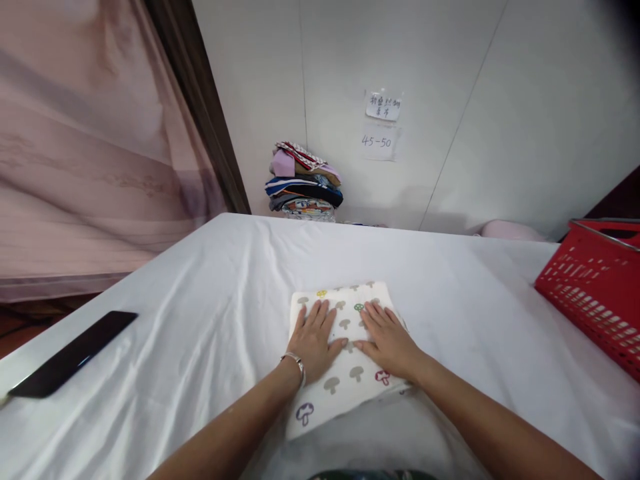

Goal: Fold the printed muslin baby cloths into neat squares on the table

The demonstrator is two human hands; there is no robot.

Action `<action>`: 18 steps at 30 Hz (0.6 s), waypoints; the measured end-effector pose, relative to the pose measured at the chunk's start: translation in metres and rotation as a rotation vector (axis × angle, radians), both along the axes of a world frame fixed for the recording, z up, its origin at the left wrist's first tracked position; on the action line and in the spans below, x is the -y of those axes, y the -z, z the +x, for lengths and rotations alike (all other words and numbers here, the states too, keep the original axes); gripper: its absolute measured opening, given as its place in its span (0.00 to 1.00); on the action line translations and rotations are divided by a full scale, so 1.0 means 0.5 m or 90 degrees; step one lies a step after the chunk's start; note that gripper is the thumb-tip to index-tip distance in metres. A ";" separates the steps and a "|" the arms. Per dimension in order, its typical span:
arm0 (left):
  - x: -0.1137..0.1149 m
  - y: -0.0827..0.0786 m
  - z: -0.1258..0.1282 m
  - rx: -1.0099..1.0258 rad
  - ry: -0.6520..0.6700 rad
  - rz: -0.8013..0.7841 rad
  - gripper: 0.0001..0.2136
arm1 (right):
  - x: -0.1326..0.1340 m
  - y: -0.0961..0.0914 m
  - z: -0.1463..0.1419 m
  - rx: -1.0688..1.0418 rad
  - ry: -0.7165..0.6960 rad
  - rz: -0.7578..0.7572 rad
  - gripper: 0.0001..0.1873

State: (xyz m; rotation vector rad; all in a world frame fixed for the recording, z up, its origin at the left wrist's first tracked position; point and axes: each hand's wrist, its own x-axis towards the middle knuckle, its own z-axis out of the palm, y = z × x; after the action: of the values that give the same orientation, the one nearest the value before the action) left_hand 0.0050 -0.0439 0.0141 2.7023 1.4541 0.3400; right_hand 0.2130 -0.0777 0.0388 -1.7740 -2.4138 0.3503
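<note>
A folded white cloth (345,360) printed with grey and coloured mushrooms lies in front of me on the white-covered table (220,320). My left hand (315,337) rests flat on its left part, fingers stretched out, with a silver bracelet at the wrist. On the right part of the cloth, my right hand (389,337) is pressed flat with its fingers extended. The two thumbs point towards each other near the middle. Neither hand grasps the cloth. Its near edge lies close to my body, beside some greyish, see-through material (365,427).
A black phone-like slab (75,353) lies at the table's left. At the right stands a red plastic basket (595,287) with a metal handle. Folded textiles (305,183) are stacked beyond the far edge, against a wall with paper signs (383,123). A pink curtain (90,147) hangs at left.
</note>
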 end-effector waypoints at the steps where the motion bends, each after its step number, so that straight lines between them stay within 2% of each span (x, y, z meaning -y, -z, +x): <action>1: 0.000 -0.001 0.000 0.000 -0.001 0.002 0.30 | -0.001 -0.005 -0.003 0.002 0.006 0.007 0.38; 6: 0.003 -0.012 0.001 0.002 -0.002 0.001 0.30 | -0.014 -0.031 -0.016 0.002 0.013 0.076 0.39; 10: 0.007 -0.010 0.004 -0.001 0.000 -0.007 0.30 | -0.040 0.001 0.004 0.014 0.043 0.027 0.41; 13: 0.008 -0.007 0.006 0.014 0.001 -0.011 0.29 | -0.049 0.028 0.019 0.016 0.045 0.031 0.41; 18: -0.009 -0.028 -0.006 0.044 -0.008 -0.039 0.29 | -0.044 0.031 0.022 0.026 0.045 0.027 0.41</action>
State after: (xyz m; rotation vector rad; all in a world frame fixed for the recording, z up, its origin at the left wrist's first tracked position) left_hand 0.0019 -0.0393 0.0284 2.6081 1.4399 0.3788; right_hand 0.2239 -0.0554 0.0234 -1.8593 -2.3599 0.2557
